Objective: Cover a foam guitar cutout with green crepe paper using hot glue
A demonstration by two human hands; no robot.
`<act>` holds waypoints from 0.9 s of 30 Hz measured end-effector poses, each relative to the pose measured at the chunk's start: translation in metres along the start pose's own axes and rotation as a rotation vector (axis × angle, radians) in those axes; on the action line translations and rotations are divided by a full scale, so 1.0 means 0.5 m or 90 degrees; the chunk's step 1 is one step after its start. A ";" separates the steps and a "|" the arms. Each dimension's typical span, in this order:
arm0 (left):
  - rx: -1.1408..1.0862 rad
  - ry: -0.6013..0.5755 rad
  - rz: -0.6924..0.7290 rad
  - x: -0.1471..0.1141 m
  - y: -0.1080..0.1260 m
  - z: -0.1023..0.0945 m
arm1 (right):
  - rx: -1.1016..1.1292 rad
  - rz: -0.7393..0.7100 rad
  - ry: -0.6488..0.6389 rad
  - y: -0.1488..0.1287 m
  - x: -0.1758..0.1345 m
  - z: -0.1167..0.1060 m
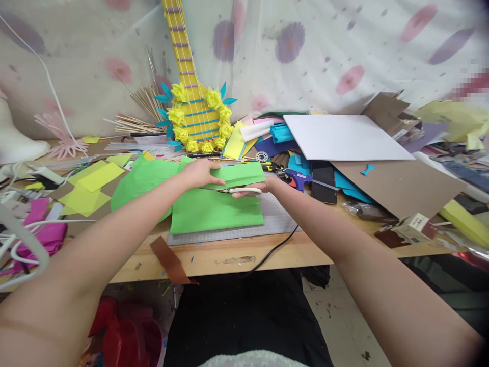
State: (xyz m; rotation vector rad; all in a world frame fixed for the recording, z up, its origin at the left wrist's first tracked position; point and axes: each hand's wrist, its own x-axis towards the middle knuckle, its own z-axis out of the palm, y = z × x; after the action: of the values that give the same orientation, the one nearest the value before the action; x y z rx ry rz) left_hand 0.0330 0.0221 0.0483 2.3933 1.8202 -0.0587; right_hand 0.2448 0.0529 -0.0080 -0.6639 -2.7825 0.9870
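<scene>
R hand (264, 185) gripping white-handled metal scissors (244, 190) at bright-green crinkled paper sheet (217, 214), 12 o'clock on grey flat mat (278, 216); L hand (199, 173) on paper, scissors' 10 o'clock, can't tell if pinching. Prob. mid-cut; next snip needs paper taut.

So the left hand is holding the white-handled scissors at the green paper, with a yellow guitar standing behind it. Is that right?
Not quite: the head view shows the right hand holding the white-handled scissors at the green paper, with the yellow guitar standing behind it. The left hand is on the paper.
</scene>
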 end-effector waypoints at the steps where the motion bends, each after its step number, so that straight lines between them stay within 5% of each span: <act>1: -0.005 0.000 -0.001 0.000 -0.001 -0.001 | -0.004 0.003 0.000 -0.002 -0.001 0.000; 7: -0.030 -0.002 0.002 0.001 -0.005 0.001 | 0.092 0.149 -0.088 0.000 -0.006 0.013; 12: -0.041 0.002 -0.003 0.004 -0.006 -0.001 | 0.100 0.069 0.013 0.000 -0.004 0.010; 27: -0.061 0.013 0.014 0.003 -0.014 -0.009 | 0.041 0.016 0.023 -0.031 0.029 0.004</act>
State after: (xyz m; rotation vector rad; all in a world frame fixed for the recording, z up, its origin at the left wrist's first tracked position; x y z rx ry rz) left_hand 0.0263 0.0260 0.0518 2.3567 1.7623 0.0551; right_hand 0.2259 0.0474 -0.0007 -0.7026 -2.7050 1.0527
